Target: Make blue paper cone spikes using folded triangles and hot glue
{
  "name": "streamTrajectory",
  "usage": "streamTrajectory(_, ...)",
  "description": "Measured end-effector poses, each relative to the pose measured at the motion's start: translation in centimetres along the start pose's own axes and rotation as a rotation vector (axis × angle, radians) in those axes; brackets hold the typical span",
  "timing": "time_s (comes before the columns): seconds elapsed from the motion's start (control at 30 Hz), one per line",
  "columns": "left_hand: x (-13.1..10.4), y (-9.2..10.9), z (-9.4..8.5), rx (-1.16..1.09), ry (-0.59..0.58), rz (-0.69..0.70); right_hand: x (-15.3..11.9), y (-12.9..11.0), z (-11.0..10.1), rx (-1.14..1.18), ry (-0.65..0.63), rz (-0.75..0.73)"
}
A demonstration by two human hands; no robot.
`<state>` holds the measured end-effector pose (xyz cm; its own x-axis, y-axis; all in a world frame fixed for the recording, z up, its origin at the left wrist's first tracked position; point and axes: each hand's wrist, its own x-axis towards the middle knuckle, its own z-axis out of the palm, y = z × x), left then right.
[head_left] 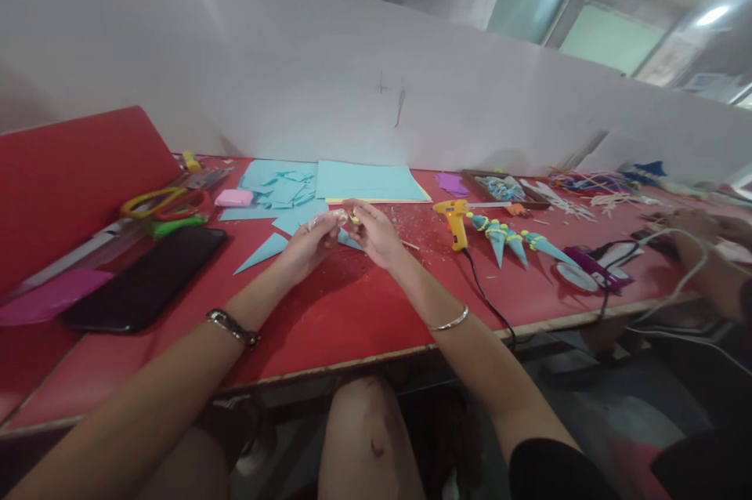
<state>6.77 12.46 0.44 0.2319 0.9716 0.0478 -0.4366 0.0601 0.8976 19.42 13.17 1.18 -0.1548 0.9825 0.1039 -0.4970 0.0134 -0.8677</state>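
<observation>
My left hand [311, 245] and my right hand [374, 233] are close together above the red table [341, 320]. Between their closed fingers is a small, pale, shiny piece [339, 215], perhaps clear wrapping, too small to make out; a yellowish bit shows at my right fingertips. A blue paper cone [262, 251] lies beside my left hand. Behind the hands are blue paper sheets [367, 180] and a heap of blue scraps [287, 189]. A yellow glue gun [453, 224] rests to the right, near several blue cones with yellow trim [497, 237].
At the left lie a black phone [146, 280], scissors [156, 204] and a pink packet [52, 296]. A tray [508, 190], purple paper [451, 184] and a tape roll [576, 277] are at the right. Another person's hands [687, 226] are at the far right, near a white cable.
</observation>
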Motion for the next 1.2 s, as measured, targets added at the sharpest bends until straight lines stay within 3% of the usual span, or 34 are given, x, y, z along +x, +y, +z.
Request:
streamTrajectory(0.2,0.0,0.2,-0.1,-0.034,0.006,0.008,0.2,-0.3,-0.1,0.043,-0.043,0.016)
streamTrajectory(0.33,0.2,0.1,-0.3,-0.044,0.000,0.005,-0.1,-0.8,0.0,0.072,0.003,0.073)
streamTrajectory(0.57,0.1,0.1,-0.4,-0.032,0.002,0.002,-0.4,-0.9,-0.4,0.037,0.010,0.013)
streamTrajectory(0.8,0.1,0.5,-0.3,-0.079,0.014,0.009,-0.3,-1.0,0.0,0.088,-0.081,0.077)
streamTrajectory(1.03,-0.1,0.7,0.0,-0.074,0.035,-0.008,-0.1,-0.9,-0.6,0.028,-0.014,0.085)
streamTrajectory(1.2,-0.2,0.8,0.0,-0.031,0.020,0.018,0.3,-0.2,-0.9,-0.048,0.063,0.010)
